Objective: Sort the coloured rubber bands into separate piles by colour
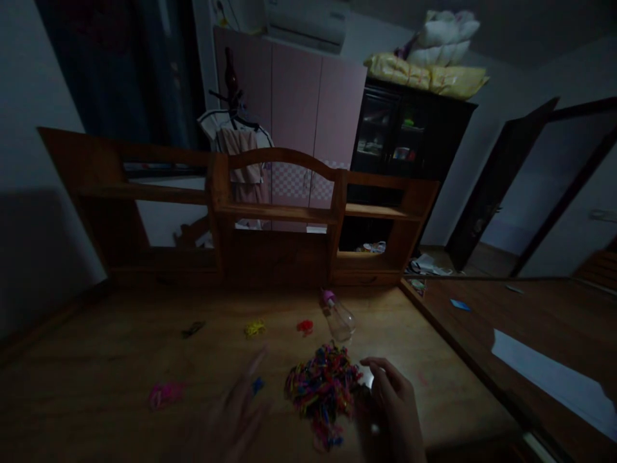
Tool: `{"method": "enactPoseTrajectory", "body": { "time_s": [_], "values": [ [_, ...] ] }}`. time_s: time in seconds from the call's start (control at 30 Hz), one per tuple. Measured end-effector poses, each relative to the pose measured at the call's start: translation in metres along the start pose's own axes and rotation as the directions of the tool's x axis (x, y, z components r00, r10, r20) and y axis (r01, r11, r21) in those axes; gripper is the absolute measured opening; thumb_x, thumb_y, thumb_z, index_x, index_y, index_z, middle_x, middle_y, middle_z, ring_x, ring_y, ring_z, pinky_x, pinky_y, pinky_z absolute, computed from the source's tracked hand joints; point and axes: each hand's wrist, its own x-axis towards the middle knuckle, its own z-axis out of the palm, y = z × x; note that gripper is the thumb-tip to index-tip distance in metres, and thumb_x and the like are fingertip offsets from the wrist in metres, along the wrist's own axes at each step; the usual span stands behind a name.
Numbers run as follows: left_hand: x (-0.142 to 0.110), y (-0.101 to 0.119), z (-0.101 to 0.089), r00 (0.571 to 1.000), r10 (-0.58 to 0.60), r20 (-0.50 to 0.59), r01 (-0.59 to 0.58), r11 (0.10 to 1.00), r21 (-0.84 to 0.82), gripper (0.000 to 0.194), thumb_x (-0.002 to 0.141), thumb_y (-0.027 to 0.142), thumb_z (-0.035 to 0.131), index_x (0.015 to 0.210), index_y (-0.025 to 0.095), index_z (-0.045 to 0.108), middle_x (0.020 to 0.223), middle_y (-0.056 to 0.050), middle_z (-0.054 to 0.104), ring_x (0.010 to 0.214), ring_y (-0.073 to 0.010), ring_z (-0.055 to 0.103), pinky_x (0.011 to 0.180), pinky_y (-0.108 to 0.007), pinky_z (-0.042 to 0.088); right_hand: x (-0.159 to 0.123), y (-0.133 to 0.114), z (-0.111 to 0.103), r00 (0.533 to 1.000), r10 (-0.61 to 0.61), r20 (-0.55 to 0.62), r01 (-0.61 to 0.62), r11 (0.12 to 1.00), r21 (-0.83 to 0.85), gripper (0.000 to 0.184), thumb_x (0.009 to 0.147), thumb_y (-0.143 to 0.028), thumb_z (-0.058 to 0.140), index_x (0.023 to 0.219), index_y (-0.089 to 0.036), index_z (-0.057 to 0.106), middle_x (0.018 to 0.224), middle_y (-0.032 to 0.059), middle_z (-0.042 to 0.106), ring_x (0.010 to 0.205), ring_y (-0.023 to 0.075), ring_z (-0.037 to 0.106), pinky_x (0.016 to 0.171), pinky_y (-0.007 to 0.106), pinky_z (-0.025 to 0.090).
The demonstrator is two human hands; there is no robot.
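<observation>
A heap of small multicoloured bands, probably rubber hair ties, lies on the wooden table. To its left, my left hand is smeared by motion, with its fingers spread and nothing visible in them. A few blue bands lie beside those fingers. My right hand hovers at the heap's right edge, fingers loosely bent and apart, no held thing visible. Smaller separate clumps lie around: pink bands, yellow bands, red bands and dark bands.
Behind the heap, a clear bulb-shaped bottle with a pink cap lies tilted on the table. A wooden shelf unit rises along the table's back edge. On the right, a lower brown surface bears a white sheet. The room is dim.
</observation>
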Motion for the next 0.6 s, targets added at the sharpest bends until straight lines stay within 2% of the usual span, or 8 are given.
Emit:
{"method": "enactPoseTrajectory", "body": {
  "time_s": [0.03,0.07,0.1,0.2,0.27,0.47,0.53,0.6],
  "values": [
    [0.015,0.005,0.002,0.998,0.061,0.034,-0.061,0.998,-0.003,0.052,0.085,0.051,0.053,0.135,0.039,0.052,0.117,-0.004,0.068,0.102,-0.0283,0.067,0.086,-0.040,0.056,-0.001,-0.001,0.000,1.000,0.005,0.001,-0.005,1.000,-0.010,0.046,0.081,-0.057,0.060,0.090,-0.014,0.072,0.054,-0.0021,0.046,0.047,0.0119,0.042,0.044,0.021,0.034],
    [0.031,0.009,0.005,0.968,0.210,0.141,-0.214,0.977,0.012,0.053,0.089,0.047,0.049,0.140,0.033,0.049,0.127,-0.008,0.063,0.113,-0.0293,0.062,0.095,-0.042,0.051,-0.002,-0.002,0.000,1.000,0.005,0.001,-0.005,1.000,-0.025,0.047,0.080,-0.058,0.060,0.090,-0.014,0.073,0.054,-0.0017,0.047,0.047,0.0126,0.043,0.043,0.021,0.035],
    [0.048,0.012,0.008,0.941,0.280,0.191,-0.284,0.959,-0.005,0.052,0.089,0.046,0.050,0.139,0.032,0.050,0.129,-0.008,0.062,0.117,-0.0286,0.060,0.099,-0.040,0.048,-0.002,-0.003,0.000,1.000,0.000,-0.001,0.000,0.999,-0.042,0.048,0.080,-0.059,0.060,0.089,-0.014,0.073,0.054,-0.0013,0.048,0.048,0.0131,0.044,0.043,0.021,0.035],
    [0.091,0.015,0.020,0.867,0.404,0.292,-0.422,0.907,-0.002,0.051,0.093,0.043,0.047,0.142,0.029,0.048,0.130,-0.009,0.062,0.116,-0.0261,0.059,0.102,-0.039,0.044,-0.003,-0.005,0.000,1.000,-0.024,0.003,0.024,0.996,-0.082,0.047,0.081,-0.058,0.060,0.087,-0.014,0.073,0.054,-0.0003,0.050,0.049,0.0139,0.046,0.044,0.021,0.036],
    [0.106,0.009,0.029,0.831,0.463,0.308,-0.497,0.867,0.036,0.048,0.096,0.040,0.041,0.143,0.028,0.046,0.131,-0.008,0.061,0.116,-0.0252,0.059,0.102,-0.040,0.043,-0.003,-0.007,0.000,1.000,-0.025,0.018,0.027,0.995,-0.096,0.046,0.082,-0.058,0.059,0.086,-0.014,0.073,0.056,0.0008,0.054,0.051,0.0149,0.050,0.046,0.022,0.039],
    [0.105,-0.005,0.039,0.785,0.557,0.271,-0.586,0.809,0.036,0.041,0.101,0.034,0.034,0.137,0.028,0.052,0.127,-0.006,0.063,0.111,-0.0231,0.062,0.094,-0.039,0.048,-0.005,-0.012,0.002,0.996,-0.050,0.079,0.062,0.985,-0.160,0.039,0.086,-0.053,0.057,0.092,-0.017,0.072,0.083,0.0072,0.069,0.077,0.0221,0.065,0.062,0.024,0.050],
    [0.103,-0.004,0.039,0.803,0.539,0.253,-0.556,0.831,-0.006,0.040,0.101,0.033,0.034,0.135,0.028,0.054,0.124,-0.005,0.065,0.109,-0.0216,0.062,0.093,-0.037,0.049,-0.004,-0.013,0.002,0.993,-0.076,0.090,0.091,0.981,-0.171,0.038,0.087,-0.051,0.056,0.092,-0.017,0.072,0.088,0.0083,0.070,0.083,0.0239,0.066,0.068,0.026,0.053],
    [0.103,-0.003,0.039,0.833,0.512,0.211,-0.509,0.858,-0.071,0.038,0.101,0.032,0.035,0.132,0.028,0.057,0.121,-0.005,0.065,0.109,-0.0197,0.062,0.094,-0.034,0.048,-0.004,-0.013,0.000,0.993,-0.081,0.090,0.097,0.977,-0.192,0.039,0.089,-0.051,0.055,0.093,-0.017,0.072,0.085,0.0078,0.070,0.080,0.0231,0.066,0.067,0.025,0.053]
  ]
}}
